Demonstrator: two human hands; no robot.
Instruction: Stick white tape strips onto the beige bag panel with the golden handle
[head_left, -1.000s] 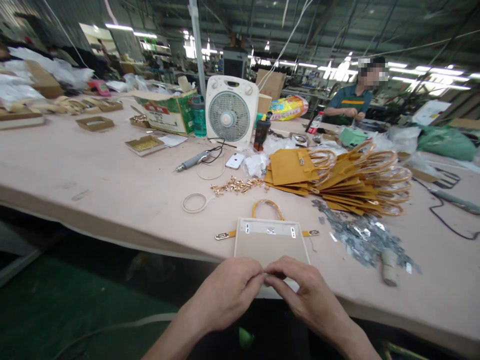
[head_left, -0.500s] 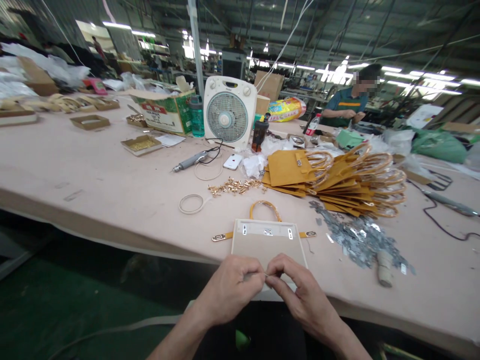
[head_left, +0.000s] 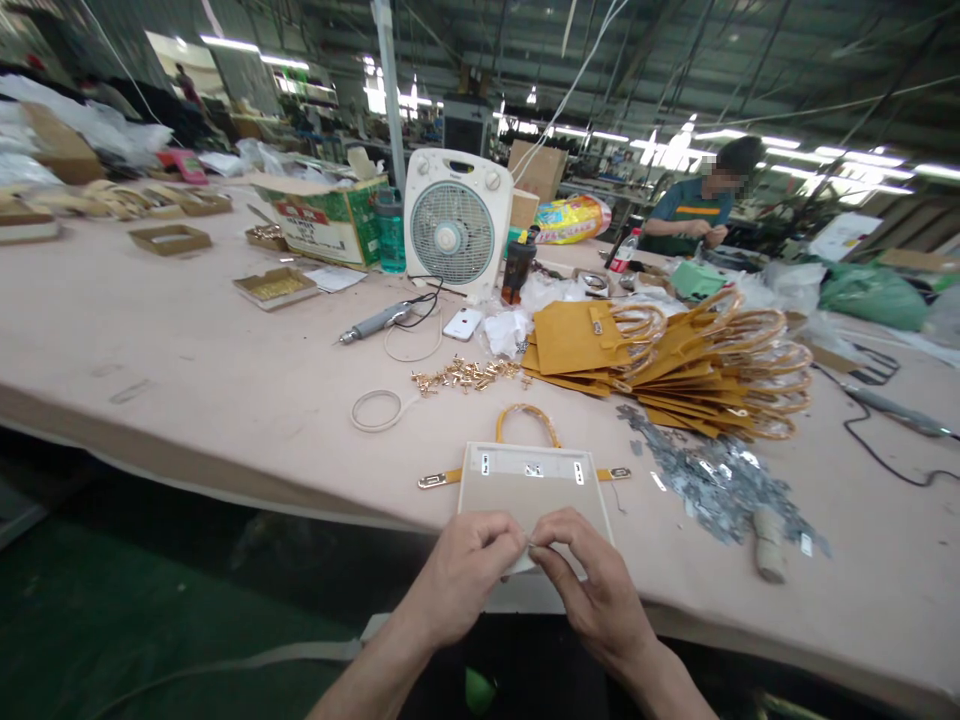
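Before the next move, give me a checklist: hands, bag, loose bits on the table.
1. Left hand and right hand fingertips meeting above the beige bag: ok.
2. Anything held in that grip: cannot tell, too small.
3. Beige bag flat on the table, handle pointing away: ok.
4. Bag's near end fully on the table: cannot tell, hands cover it.
5. Gold fittings and silver scraps apart from both hands: ok.

A white fan (head_left: 457, 222) is seen behind a stack of yellow bags (head_left: 675, 365). Gold fittings (head_left: 465, 375) are scattered near a tape ring (head_left: 377, 409), and grey metal scraps (head_left: 712, 480) are strewn just beside the stack.
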